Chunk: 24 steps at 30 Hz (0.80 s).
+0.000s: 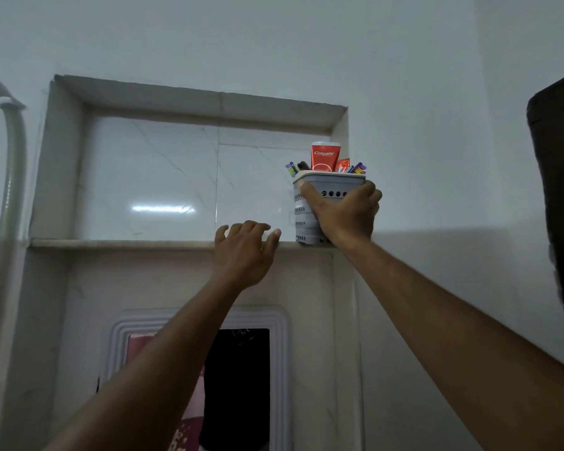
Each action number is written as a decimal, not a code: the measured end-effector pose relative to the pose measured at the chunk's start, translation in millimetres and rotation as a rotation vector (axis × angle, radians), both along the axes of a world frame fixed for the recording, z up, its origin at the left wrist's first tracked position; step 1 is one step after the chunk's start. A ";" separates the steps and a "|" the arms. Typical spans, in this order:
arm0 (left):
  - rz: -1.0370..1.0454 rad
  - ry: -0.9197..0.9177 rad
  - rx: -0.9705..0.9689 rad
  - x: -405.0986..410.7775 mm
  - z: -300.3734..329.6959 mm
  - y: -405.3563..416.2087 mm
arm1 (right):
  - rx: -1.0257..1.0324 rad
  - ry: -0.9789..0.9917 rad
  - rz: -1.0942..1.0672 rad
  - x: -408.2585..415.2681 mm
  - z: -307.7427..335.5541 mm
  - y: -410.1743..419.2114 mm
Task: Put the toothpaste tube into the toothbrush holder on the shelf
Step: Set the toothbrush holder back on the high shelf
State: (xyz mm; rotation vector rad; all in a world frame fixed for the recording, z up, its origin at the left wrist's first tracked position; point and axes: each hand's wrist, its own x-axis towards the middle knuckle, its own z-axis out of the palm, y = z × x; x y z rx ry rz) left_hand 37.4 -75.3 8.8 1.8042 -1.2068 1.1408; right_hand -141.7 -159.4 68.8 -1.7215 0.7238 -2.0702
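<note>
Colgate toothpaste tube upright in grey toothbrush holder; right hand grips holder, left hand beside it, fingers loosely spread on shelf ledge.

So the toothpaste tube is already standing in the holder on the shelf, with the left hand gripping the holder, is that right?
Not quite: the head view shows the right hand gripping the holder. The left hand rests on the shelf edge. The toothpaste tube does stand in it.

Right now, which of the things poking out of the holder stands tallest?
The red toothpaste tube, upright at the middle of the grey toothbrush holder. The toothbrushes and small orange sachet around it barely clear the rim.
</note>
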 end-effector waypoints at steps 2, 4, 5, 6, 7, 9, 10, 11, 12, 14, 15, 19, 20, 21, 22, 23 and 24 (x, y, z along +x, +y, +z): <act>-0.001 0.029 0.012 -2.8 1.3 -1.6 | 0.001 0.031 -0.023 6.8 -0.9 -2.0; -0.009 0.036 0.015 -3.0 1.6 -0.9 | 0.032 0.076 -0.107 13.4 0.2 -1.3; -0.014 0.033 0.011 -2.2 1.2 -0.5 | 0.044 0.097 -0.143 15.9 1.0 -1.1; -0.019 0.031 0.011 -1.6 1.0 0.3 | 0.050 0.117 -0.160 17.4 1.7 -1.6; -0.022 0.028 0.013 -0.7 1.1 -0.1 | 0.054 0.139 -0.164 18.3 1.9 -3.1; -0.025 0.025 0.014 0.3 1.1 -0.6 | 0.060 0.188 -0.168 18.6 1.0 -8.6; -0.026 0.022 0.014 0.7 1.0 0.0 | 0.057 0.211 -0.180 18.6 -0.3 -11.3; -0.028 0.013 0.009 1.2 0.6 -0.2 | 0.050 0.234 -0.194 18.5 -2.3 -14.0; -0.029 0.009 0.006 1.1 0.2 0.6 | 0.042 0.258 -0.203 18.8 -4.9 -17.1; -0.023 -0.002 0.006 0.8 -1.0 1.4 | 0.029 0.303 -0.203 18.4 -13.8 -22.3; -0.018 -0.008 0.007 0.6 -1.2 1.6 | 0.021 0.329 -0.216 18.7 -19.8 -25.1; -0.023 0.006 0.028 -0.4 -2.2 2.0 | -0.021 0.410 -0.289 18.0 -40.9 -32.2; -0.025 0.014 0.031 -1.1 -2.2 3.1 | -0.024 0.416 -0.286 18.1 -42.5 -31.7; -0.023 0.014 0.034 -0.4 -1.5 2.7 | -0.023 0.423 -0.271 18.2 -41.8 -31.2; -0.027 0.031 0.050 -2.3 -0.9 4.3 | -0.008 0.422 -0.249 17.5 -41.1 -29.0; -0.036 0.038 0.065 -2.2 -0.5 4.6 | -0.002 0.415 -0.233 16.7 -40.0 -27.7; -0.050 0.062 0.081 -3.5 0.3 6.9 | 0.000 0.399 -0.216 14.9 -39.7 -26.5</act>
